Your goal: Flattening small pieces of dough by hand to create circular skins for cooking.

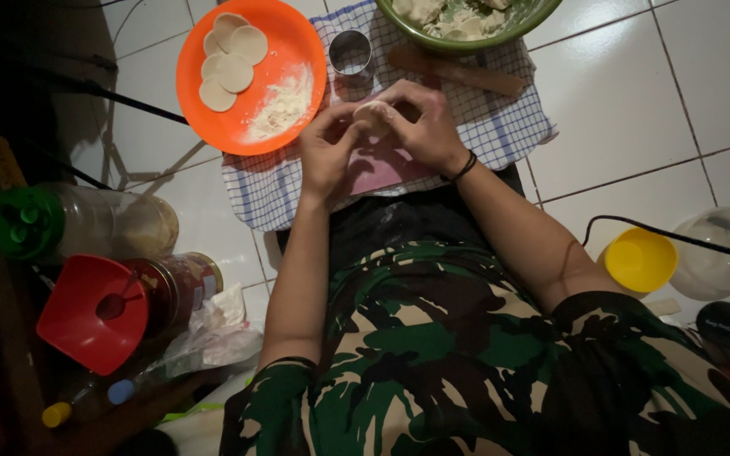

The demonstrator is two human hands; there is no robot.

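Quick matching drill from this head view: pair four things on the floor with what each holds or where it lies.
Things:
1. orange plate
2. green bowl
3. wooden rolling pin
4. metal ring cutter

Places or states:
A. lies on the checked cloth just below the green bowl
B. holds flat dough rounds and a heap of flour
C. stands on the cloth between the plate and the rolling pin
D. holds lumps of dough, at the top edge of the view

Pairs: 1-B, 2-D, 3-A, 4-C

Both the left hand and the right hand pinch one dough piece.
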